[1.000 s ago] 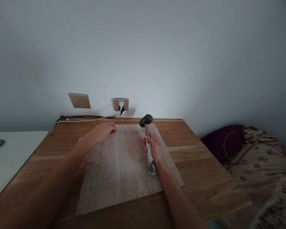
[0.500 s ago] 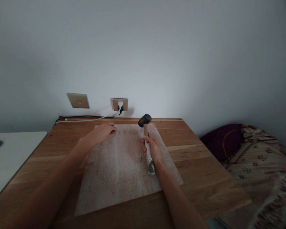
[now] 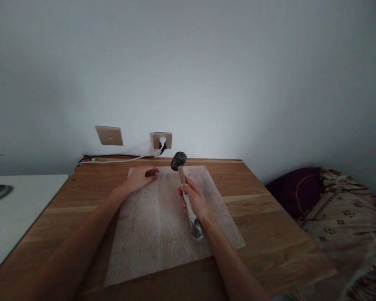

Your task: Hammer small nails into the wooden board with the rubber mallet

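Hammer [image 3: 189, 209]: held in the right hand [image 3: 196, 198]; its black head sticks out beyond the grip on the far side and slightly left, its dark-stained butt on the near side.
Covered handle: fingers and thumb hide part of the middle stretch.
Gap below the head: hard to judge from this angle.
Dark specks [image 3: 175, 175]: a row just beyond the hammer grip, along the far edge of the board [image 3: 147, 225]; too small to identify.
Left fingertips: shadowed; I cannot tell whether the left hand [image 3: 139, 177] pinches anything.
Forearms [image 3: 230, 259]: both cut off by the bottom of the view.
Right-hand pose: closed around the handle, thumb across it, wrist coming in from the near right.
Left-hand pose: fingers curled over the board's far left corner, left of the hammer grip.
Board's place: beneath both hands, flat on the wooden table [image 3: 263, 234].
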`<control>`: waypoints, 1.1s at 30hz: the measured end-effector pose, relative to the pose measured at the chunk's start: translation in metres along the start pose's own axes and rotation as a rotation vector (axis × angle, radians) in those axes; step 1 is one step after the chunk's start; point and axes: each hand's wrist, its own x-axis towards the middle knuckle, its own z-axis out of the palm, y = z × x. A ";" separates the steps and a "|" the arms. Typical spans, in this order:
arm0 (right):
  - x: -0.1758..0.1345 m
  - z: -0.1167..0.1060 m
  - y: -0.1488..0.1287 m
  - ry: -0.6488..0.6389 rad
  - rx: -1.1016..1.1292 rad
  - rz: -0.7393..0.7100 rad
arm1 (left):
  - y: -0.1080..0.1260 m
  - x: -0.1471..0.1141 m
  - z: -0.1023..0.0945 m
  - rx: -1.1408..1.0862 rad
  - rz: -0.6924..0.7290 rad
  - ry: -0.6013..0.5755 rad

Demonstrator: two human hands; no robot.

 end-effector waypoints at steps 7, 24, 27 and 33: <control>0.000 0.037 0.011 -0.136 -0.012 0.023 | -0.001 0.000 -0.002 0.027 -0.008 0.049; -0.001 0.041 0.027 -0.166 -0.082 0.009 | -0.010 0.002 0.001 -0.070 -0.024 0.045; -0.002 0.038 0.023 -0.153 -0.042 0.012 | -0.007 0.001 -0.002 -0.034 -0.026 0.017; 0.004 -0.008 0.000 0.034 0.133 -0.069 | 0.017 0.002 -0.005 0.087 0.135 0.067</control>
